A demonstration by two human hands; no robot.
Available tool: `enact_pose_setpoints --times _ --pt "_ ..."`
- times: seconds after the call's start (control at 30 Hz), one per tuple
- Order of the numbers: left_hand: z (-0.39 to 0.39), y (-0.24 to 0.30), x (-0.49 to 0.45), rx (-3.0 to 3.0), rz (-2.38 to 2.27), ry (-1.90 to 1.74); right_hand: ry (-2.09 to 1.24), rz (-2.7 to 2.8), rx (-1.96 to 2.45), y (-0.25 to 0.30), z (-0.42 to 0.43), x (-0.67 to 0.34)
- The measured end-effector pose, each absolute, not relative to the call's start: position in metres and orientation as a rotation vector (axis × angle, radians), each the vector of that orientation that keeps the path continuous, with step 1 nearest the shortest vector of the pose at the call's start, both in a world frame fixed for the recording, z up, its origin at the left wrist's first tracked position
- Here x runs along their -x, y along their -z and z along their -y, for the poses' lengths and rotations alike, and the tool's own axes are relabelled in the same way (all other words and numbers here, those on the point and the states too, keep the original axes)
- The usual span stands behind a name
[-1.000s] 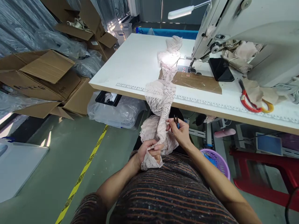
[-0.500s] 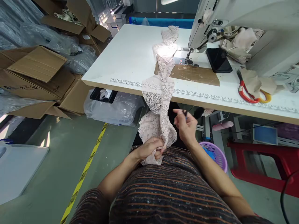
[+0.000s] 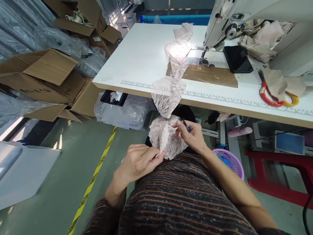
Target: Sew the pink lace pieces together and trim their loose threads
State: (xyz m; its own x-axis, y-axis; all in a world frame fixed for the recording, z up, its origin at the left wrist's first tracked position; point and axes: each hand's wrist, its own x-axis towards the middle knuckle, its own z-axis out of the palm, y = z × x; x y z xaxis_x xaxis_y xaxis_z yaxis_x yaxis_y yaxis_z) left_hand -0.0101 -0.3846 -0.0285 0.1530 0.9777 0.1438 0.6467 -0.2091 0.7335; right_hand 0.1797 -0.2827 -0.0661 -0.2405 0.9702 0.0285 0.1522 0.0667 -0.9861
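Note:
A long strip of pale pink lace [image 3: 168, 98] runs from the white sewing table [image 3: 141, 55] over its front edge down into my lap. My left hand [image 3: 138, 161] pinches the lower end of the lace beside my striped top. My right hand [image 3: 192, 133] is closed on a small blue-handled thread snipper [image 3: 186, 125] and touches the bunched lace just under the table edge. The sewing machine [image 3: 244, 16] stands at the back right of the table, with the lace passing beside its needle.
Red-handled scissors [image 3: 269, 96], a black phone [image 3: 238, 58] and beige fabric scraps lie on the table's right side. A purple basket [image 3: 231, 160] and a red stool [image 3: 281, 169] sit under it. Cardboard boxes [image 3: 46, 78] and plastic bags are piled at left. Yellow tape [image 3: 95, 176] crosses the floor.
My left hand slid leftward along the lace and now pinches its end. My right hand swung out from the lace, then came back onto it with the snipper.

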Motion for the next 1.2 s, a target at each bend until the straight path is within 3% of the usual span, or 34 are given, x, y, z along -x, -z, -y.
enact_pose_setpoints --times 0.17,0.33,0.6,1.2 --pt "0.365 0.036 -0.007 -1.802 -1.231 -0.786 -1.554 1.492 1.195 0.064 0.287 -0.173" --pt "0.305 0.056 0.012 -1.559 -1.365 -1.145 -1.517 1.492 1.193 0.064 0.288 -0.179" --pt "0.252 0.088 0.004 -1.221 -0.776 -0.863 -1.391 1.691 1.074 0.069 0.292 -0.193" --pt "0.281 0.071 0.016 -1.210 -1.120 -0.928 -1.299 1.901 1.100 0.084 0.258 -0.184"
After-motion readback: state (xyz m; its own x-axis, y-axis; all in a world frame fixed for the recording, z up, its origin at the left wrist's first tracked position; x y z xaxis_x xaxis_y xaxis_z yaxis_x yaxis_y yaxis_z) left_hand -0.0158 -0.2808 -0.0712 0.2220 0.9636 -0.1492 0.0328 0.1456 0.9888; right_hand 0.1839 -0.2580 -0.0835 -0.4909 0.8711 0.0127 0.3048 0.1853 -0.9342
